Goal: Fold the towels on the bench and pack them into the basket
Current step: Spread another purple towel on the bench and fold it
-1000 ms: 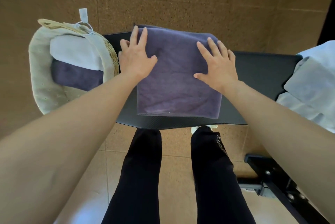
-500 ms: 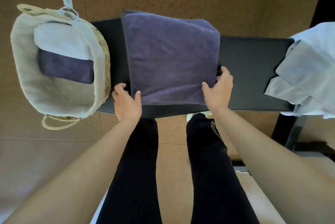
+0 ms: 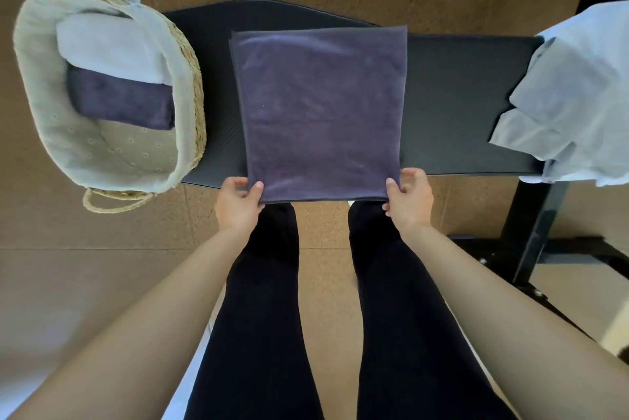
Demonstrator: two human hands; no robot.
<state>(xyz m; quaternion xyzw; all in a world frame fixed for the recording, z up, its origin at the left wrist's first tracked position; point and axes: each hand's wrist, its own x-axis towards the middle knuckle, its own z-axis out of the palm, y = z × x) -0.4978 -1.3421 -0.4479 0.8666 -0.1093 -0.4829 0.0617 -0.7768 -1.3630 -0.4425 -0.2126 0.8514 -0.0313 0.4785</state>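
At far left, on the end of the black bench (image 3: 459, 103), stands a woven basket (image 3: 194, 86) with a pale cloth liner. Inside it lie two folded towels side by side and touching: a pale blue folded towel (image 3: 105, 52) at the far side and a dark purple folded towel (image 3: 119, 99) nearer the person. Just right of the basket, a purple towel (image 3: 323, 109) lies flat on the bench, folded to a rough square, its near edge overhanging the bench's near edge. The left hand (image 3: 238, 203) pinches the towel's near-left corner, thumb on top, fingers curled beneath. The right hand (image 3: 410, 198) pinches the near-right corner in the same manner. Below, between the forearms, are the person's legs in dark trousers. At far right, a heap of unfolded pale blue towels (image 3: 571, 96) rests on the bench end.
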